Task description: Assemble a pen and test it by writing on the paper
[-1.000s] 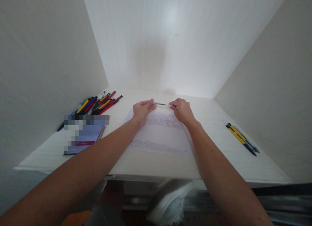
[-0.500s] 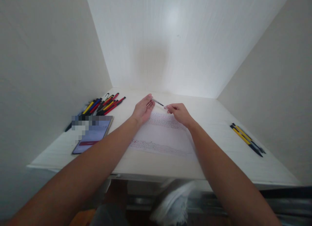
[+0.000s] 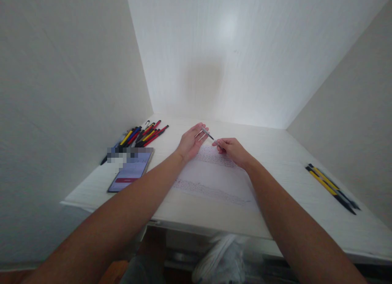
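A slim clear pen [image 3: 208,135] is pinched in the fingertips of my right hand [image 3: 232,150], its far end angled up and to the left. My left hand [image 3: 192,142] lies flat with fingers spread on the upper left corner of a white sheet of paper [image 3: 214,177], right beside the pen's far end. The sheet carries bands of small handwriting and rests on a white desk [image 3: 275,161]. Both forearms stretch over the desk's front edge.
Several red, yellow, blue and black pens [image 3: 142,135] lie piled at the back left. A phone with a lit screen [image 3: 130,174] sits on the left. Yellow and black pens [image 3: 332,188] lie at the right. Walls close in the desk on three sides.
My left hand let go of the pen's end and spread flat on the paper. My right hand tilted the pen to a slant. The view shifted, so everything appears further right.
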Tool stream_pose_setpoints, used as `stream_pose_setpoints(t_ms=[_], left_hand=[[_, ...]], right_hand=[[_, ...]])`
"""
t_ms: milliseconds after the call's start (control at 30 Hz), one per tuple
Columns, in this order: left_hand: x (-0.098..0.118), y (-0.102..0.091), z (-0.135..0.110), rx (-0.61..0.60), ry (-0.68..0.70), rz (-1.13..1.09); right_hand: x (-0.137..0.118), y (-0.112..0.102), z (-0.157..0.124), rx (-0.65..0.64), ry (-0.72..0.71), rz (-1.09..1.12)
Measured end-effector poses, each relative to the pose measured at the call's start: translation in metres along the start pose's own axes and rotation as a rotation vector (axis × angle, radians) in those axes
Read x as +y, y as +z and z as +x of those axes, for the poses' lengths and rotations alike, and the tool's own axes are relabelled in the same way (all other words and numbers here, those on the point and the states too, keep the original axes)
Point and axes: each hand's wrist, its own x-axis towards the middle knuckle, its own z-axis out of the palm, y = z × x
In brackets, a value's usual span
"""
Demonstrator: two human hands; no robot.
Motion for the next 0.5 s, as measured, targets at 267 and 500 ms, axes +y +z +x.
stream_pose_setpoints(t_ms=[267, 500], left_hand=[[-0.017, -0.001, 0.01, 0.092, 0.046, -0.012], [-0.008, 0.001, 0.001, -0.134, -0.016, -0.031]], right_hand=[[0.011, -0.004, 0.003, 0.085, 0.074, 0.118], [0.0, -0.01, -0.002, 0.049, 0.16, 0.344]])
